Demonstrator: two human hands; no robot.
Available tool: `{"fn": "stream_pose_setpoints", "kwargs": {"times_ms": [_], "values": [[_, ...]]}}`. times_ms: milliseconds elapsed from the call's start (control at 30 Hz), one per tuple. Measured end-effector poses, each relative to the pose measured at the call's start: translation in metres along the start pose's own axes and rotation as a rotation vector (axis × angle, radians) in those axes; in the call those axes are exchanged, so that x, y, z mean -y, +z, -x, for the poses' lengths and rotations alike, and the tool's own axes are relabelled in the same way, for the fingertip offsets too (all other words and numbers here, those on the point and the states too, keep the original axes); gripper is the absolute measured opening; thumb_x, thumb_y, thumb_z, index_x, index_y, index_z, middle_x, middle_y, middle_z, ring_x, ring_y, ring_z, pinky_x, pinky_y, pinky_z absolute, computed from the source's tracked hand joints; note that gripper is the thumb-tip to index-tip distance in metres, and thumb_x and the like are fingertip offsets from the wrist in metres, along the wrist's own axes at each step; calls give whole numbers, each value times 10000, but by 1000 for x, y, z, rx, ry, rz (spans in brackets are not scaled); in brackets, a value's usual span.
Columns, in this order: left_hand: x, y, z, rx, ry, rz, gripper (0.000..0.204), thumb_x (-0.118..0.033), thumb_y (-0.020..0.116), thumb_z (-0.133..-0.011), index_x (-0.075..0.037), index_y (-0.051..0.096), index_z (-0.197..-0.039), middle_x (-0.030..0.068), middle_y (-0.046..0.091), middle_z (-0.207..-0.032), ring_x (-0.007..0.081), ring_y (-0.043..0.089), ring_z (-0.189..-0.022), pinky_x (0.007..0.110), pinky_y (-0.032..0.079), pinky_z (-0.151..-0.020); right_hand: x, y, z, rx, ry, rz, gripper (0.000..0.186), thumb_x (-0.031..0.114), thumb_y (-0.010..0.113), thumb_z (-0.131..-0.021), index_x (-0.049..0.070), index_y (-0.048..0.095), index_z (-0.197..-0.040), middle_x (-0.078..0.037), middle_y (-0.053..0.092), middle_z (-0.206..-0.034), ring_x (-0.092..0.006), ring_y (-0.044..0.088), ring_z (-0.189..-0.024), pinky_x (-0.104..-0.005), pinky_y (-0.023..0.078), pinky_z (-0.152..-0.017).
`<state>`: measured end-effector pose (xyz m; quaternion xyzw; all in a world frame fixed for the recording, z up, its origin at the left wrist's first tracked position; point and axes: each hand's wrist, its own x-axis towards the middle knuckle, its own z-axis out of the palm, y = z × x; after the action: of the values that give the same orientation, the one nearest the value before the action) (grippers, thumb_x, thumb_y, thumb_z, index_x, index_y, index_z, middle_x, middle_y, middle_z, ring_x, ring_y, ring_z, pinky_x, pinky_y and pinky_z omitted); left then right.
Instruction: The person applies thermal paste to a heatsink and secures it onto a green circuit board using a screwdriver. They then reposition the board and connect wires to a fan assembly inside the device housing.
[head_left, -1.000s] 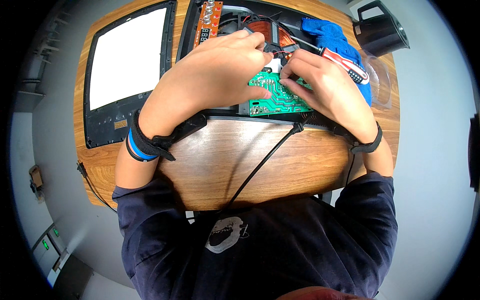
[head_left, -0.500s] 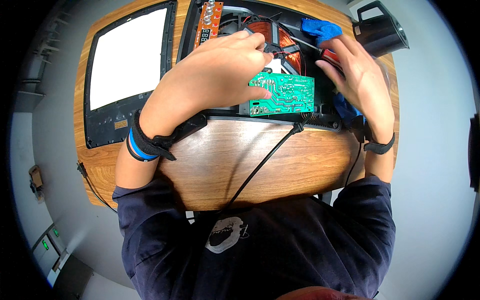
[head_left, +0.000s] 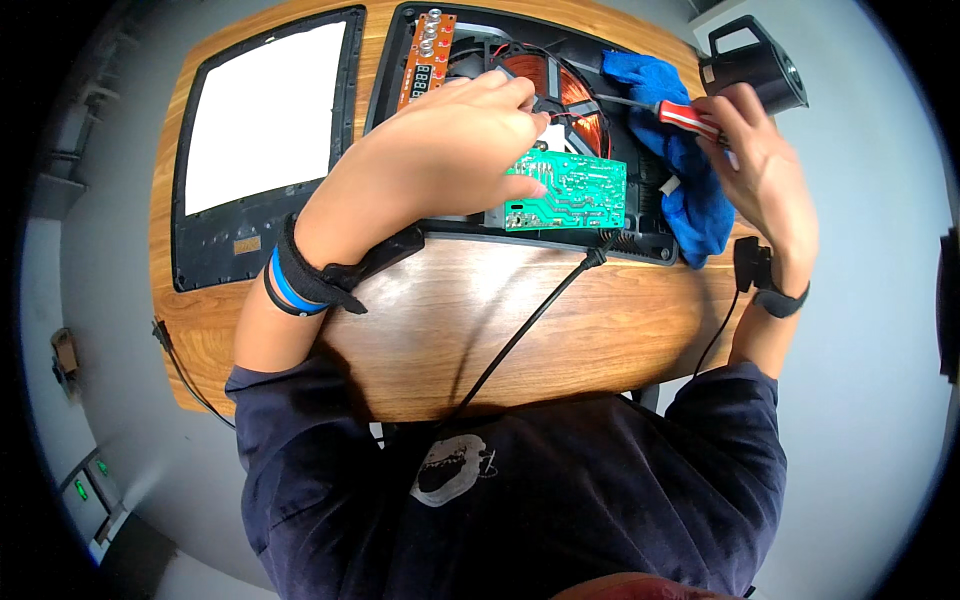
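Note:
My left hand [head_left: 440,150] is closed on a green circuit board [head_left: 580,192], with the thumb on its soldered face and the fingers toward its far edge. The board is tilted up over an open black housing [head_left: 460,228]. Behind it lies a round copper coil [head_left: 525,72] in a black frame, and thin red wires cross the coil. In my right hand [head_left: 755,150] is the red-and-white handle of a screwdriver [head_left: 688,117]; its shaft points left toward the coil. A blue cloth [head_left: 700,205] lies beneath the screwdriver, along the housing's right side.
An orange display board [head_left: 428,50] sits at the housing's left. Farther left lies a black-framed white panel [head_left: 265,115]. A dark jug [head_left: 752,70] stands at the far right. A black power cord [head_left: 530,322] runs from the housing over the wooden table [head_left: 400,350] toward me.
My right hand has moved right and lifted the screwdriver, so more of its handle and the blue cloth show. The left hand keeps its grip on the circuit board, nearly still.

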<state>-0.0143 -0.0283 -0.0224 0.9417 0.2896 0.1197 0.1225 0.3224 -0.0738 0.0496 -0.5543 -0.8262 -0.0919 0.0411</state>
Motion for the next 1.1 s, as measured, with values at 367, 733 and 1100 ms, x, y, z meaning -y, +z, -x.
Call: {"fn": "stream_pose_setpoints", "kwargs": {"times_ms": [367,733,1100], "values": [[-6,8,2,3,68,-122,648,-317,754,-1049,73,599,-1543,223,649,-1421,370,610,-1326,471,511,-1129,40,-82,10,-29,-290,36,257,103,869,-842,71,748,-1067,-67,653,-972,-285,723,-764,-406,589,-669],[-7,11,4,-28,97,-142,628,-287,731,-1055,110,594,-1521,231,652,-1399,368,612,-1312,456,523,-1111,61,-79,4,29,-375,62,277,120,853,-804,78,739,-1053,-72,643,-963,-278,718,-784,-407,583,-664],[-8,12,8,-69,103,-143,623,-297,723,-1063,108,594,-1518,224,651,-1398,359,612,-1309,453,524,-1108,62,-77,6,15,-365,68,280,113,852,-797,81,737,-1050,-63,656,-973,-275,720,-784,-401,586,-657]]}}
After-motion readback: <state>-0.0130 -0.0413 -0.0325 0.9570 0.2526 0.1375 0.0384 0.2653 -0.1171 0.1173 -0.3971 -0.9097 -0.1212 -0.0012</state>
